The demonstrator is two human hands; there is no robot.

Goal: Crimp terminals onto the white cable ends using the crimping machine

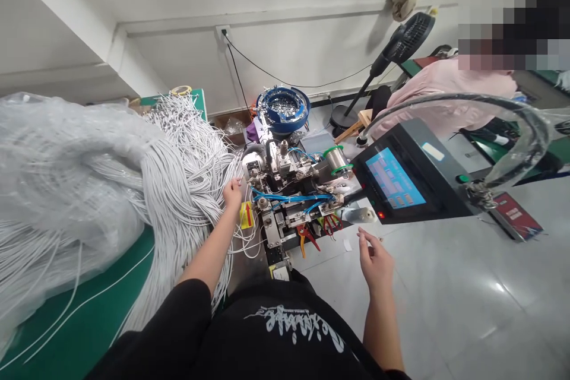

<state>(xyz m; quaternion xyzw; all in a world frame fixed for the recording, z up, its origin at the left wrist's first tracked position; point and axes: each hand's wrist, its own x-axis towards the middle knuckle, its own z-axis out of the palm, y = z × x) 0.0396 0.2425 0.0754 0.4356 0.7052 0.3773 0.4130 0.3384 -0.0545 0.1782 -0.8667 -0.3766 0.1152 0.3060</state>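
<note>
L. hand point(232, 195): at the bench machine's L. edge; grip drawn in, fingertips bent together beside white cables point(178, 184); whether one is pinched is too small to tell.
R. hand point(376, 258): in mid-air over the floor point(467, 285), R. of the machine; grip loosely spread, fingers half curled, nothing seen in it.
White cables: large heap on the green counter point(124, 267), L. of the person; a few loops hang btwn heap & machine.
Stage: judged mid-run, w/ L. hand at the machine & screen lit; much cable lies in the heap, but done vs. undone pcs. can't be told apart, so amt. left is unclear.
Cable axis: main bundle runs lengthwise, far end to near, curving down toward the L. arm; far tips fan out, pointing mostly up & away. Dir. of any end at L. fingertips: can't tell.
Bench machine point(294, 214): directly ahead; blue air tubes point(285, 197) run crosswise; yellow arrow label point(246, 215) on nr. L. side, just below L. hand.
Machine, far side: blue bowl feeder point(287, 128) w/ small metal pcs.
Machine, R. side: green-flanged wire spool point(337, 160); touchscreen panel point(395, 177), tilted.
Machine, front: orange-and-red-handled pliers point(303, 243).
Periphery: plastic sheeting point(80, 124) over the heap's L. part; pedestal fan point(407, 35) & co-worker in pink point(427, 92), far R.
</note>
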